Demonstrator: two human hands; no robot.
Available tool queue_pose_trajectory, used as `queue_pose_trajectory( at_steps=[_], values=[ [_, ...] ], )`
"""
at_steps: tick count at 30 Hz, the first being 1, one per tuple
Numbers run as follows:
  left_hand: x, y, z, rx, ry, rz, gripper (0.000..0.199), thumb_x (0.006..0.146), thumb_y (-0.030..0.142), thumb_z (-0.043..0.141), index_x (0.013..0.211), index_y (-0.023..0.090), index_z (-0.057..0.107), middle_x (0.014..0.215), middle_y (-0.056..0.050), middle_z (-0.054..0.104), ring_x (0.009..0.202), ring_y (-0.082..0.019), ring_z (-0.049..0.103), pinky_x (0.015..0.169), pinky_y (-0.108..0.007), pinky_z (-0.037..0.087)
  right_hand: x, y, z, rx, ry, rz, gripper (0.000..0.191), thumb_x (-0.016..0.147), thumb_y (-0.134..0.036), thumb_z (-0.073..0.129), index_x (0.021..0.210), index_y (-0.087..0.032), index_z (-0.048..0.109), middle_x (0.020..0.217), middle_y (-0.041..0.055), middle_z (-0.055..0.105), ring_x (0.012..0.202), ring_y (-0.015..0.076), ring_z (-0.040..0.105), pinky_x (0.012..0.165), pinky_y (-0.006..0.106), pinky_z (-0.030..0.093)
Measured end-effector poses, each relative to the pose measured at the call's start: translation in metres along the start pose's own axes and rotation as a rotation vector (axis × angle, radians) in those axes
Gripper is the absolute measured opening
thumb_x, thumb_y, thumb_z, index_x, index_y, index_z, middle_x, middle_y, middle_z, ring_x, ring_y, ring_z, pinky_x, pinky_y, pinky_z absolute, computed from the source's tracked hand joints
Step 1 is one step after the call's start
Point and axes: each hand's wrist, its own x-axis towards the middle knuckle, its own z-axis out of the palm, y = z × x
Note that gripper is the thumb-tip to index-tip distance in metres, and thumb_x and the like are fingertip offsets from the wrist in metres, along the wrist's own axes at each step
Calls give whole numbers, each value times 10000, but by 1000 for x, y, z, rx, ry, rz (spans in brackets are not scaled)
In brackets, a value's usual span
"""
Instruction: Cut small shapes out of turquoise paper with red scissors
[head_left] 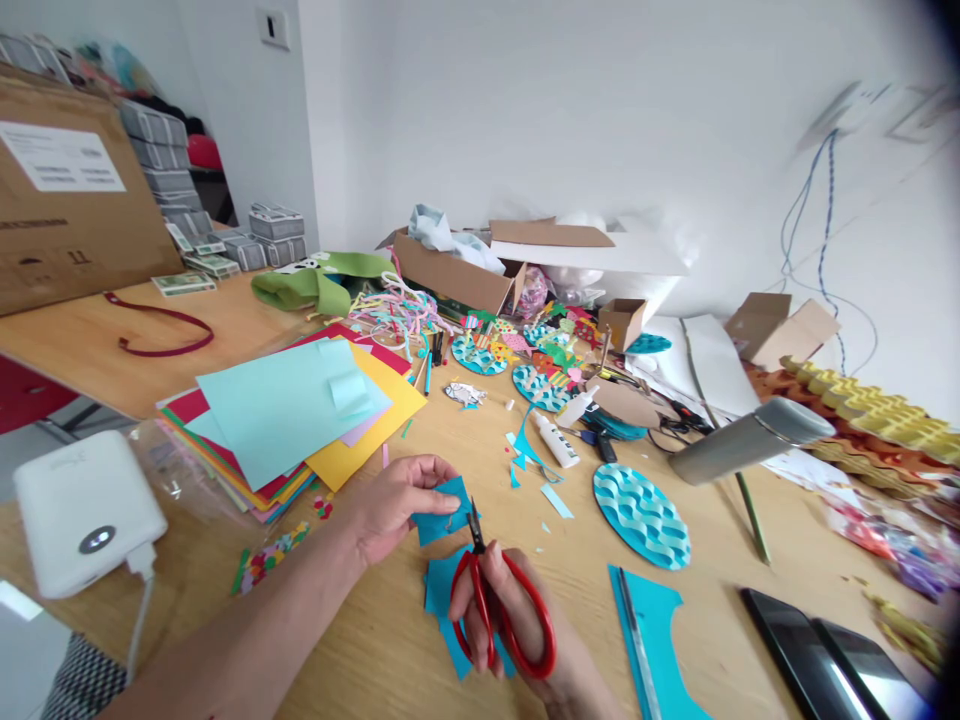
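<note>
My left hand (401, 503) pinches a small piece of blue paper (441, 518) by its upper left part. A pair of red-handled scissors (541, 640) is gripped in my right hand (517, 605), its dark blades pointing up at the right edge of that paper. Whether the blades are fully closed is hard to make out. Below, on the table, lie more blue paper pieces (442, 590), partly hidden by the scissors and my right hand. To the right rests a blue oval with pale wavy strips (642, 515). Nearer me is a cut blue sheet (652, 640) with a pen on it.
Stacked coloured paper (277, 410) lies at the left, beside a white power bank (90, 515). A glue bottle (556, 440), a grey tumbler (750, 440) and two dark phones (806, 650) are to the right. Craft pieces and open boxes (457, 275) crowd the back.
</note>
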Motion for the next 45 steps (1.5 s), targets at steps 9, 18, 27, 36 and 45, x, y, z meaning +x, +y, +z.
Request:
queue_pose_trajectory(
  at_steps=[9, 18, 27, 36, 45],
  values=[
    [3, -1, -3, 50, -49, -5, 349, 490, 200, 814, 781, 153, 628, 675, 28, 620, 596, -94, 531, 579, -232, 345, -4, -4, 0, -223, 40, -60, 709, 812, -745, 405, 639, -101, 648, 379, -2, 492, 280, 47, 375, 320, 160, 290],
    [2, 0, -2, 108, -45, 63, 331, 503, 196, 815, 776, 142, 637, 684, 14, 629, 614, -97, 534, 612, -245, 371, -5, -9, -1, -292, 103, -4, 689, 779, -773, 421, 612, -127, 596, 356, -20, 459, 275, 50, 359, 310, 166, 257],
    [3, 0, -4, 108, -83, 70, 313, 530, 193, 814, 773, 141, 624, 701, 5, 642, 633, -98, 544, 628, -244, 390, -8, -11, 1, -321, 99, 21, 708, 754, -795, 418, 587, -129, 592, 342, -26, 441, 269, 40, 331, 323, 173, 243],
    [5, -3, -6, 179, -67, 111, 268, 554, 186, 788, 774, 140, 643, 722, 1, 653, 657, -104, 552, 630, -238, 385, -5, -12, -1, -357, 112, 65, 710, 737, -805, 428, 594, -132, 602, 364, -21, 465, 281, 40, 337, 325, 172, 250],
    [4, -2, -6, 193, -64, 101, 276, 557, 192, 783, 785, 137, 638, 725, 1, 654, 659, -104, 553, 631, -241, 395, -6, -8, -3, -334, 119, 60, 681, 751, -775, 463, 591, -127, 598, 346, -31, 447, 282, 50, 361, 323, 167, 261]
  ],
)
